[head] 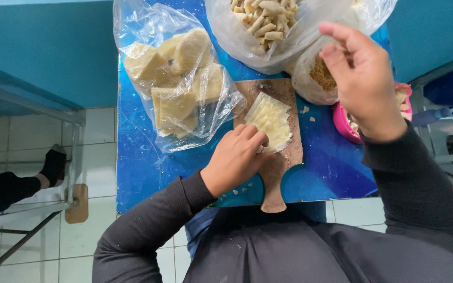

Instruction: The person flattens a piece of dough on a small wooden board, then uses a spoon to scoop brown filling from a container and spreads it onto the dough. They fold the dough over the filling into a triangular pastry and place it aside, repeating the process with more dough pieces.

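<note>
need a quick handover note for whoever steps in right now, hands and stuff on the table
Left hand: fingers curled, pressing on the pale, partly sliced cheese block on the wooden cutting board.
Right hand: raised, empty as far as visible, above the pink bowl.
On the blue table: clear plastic bag of pale yellow cheese blocks at left, clear bag of short beige sticks at the far edge, bag of brown crumbs beside the bowl.
Done: block cut into slices. Left: bagged blocks uncut.
</note>
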Available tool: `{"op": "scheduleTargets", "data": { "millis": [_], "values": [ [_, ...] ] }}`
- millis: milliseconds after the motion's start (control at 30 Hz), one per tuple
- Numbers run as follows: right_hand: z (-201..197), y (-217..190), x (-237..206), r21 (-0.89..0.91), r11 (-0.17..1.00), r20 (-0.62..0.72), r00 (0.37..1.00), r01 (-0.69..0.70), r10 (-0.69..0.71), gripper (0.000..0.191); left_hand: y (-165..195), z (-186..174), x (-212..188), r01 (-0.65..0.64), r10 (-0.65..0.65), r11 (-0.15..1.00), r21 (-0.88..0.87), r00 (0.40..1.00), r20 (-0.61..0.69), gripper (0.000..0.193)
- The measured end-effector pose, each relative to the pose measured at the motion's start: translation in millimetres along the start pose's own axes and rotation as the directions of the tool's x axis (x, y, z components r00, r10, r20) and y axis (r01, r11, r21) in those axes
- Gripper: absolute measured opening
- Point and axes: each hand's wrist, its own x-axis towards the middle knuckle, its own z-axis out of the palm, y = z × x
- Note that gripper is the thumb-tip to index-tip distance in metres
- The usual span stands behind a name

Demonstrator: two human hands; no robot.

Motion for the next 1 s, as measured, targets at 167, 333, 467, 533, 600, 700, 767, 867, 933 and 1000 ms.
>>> {"op": "scheduleTargets", "data": {
  "millis": [167,333,467,533,600,700,767,867,933,1000],
  "values": [
    [-30,1,-39,-0.493,0.865,0.039,0.996,0.091,-0.083,0.017,0,-1,1,-0.007,0.008,1.000,-0.010,0.995,0.095,0.034],
    [-57,12,-63,-0.627,0.772,0.025,0.993,0.108,-0.119,0.017,0,0,2,-0.014,0.010,0.999,0.042,0.995,0.097,0.025],
    [-52,30,-89,-0.822,0.538,0.146,0.983,0.185,-0.114,0.010,2,4,3,-0.042,0.029,0.994,0.099,0.992,0.126,0.012],
    [-45,39,-103,-0.839,0.513,0.145,0.983,0.183,-0.113,0.015,3,7,3,-0.054,0.041,0.992,0.110,0.992,0.120,0.010],
    [-49,43,-111,-0.876,0.454,0.118,0.985,0.163,-0.127,0.018,3,8,3,-0.058,0.044,0.991,0.121,0.992,0.117,0.010],
    [-71,40,-122,-0.932,0.351,0.047,0.991,0.090,-0.128,0.024,2,8,3,-0.056,0.039,0.989,0.136,0.992,0.121,0.011],
    [-76,43,-128,-0.931,0.361,0.018,0.996,0.047,-0.083,0.025,1,8,3,-0.064,0.043,0.986,0.156,0.991,0.130,0.010],
    [-73,57,-132,-0.890,0.454,0.033,0.999,0.043,-0.030,0.027,-1,8,2,-0.125,0.101,0.973,0.192,0.986,0.131,0.007],
    [-70,65,-136,-0.879,0.475,0.039,0.999,0.051,-0.036,0.030,-2,10,3,-0.152,0.121,0.961,0.230,0.982,0.142,0.007],
    [-68,71,-138,-0.861,0.507,0.031,0.999,0.039,-0.024,0.030,-1,10,3,-0.160,0.123,0.953,0.259,0.981,0.153,0.007]
  ]
}}
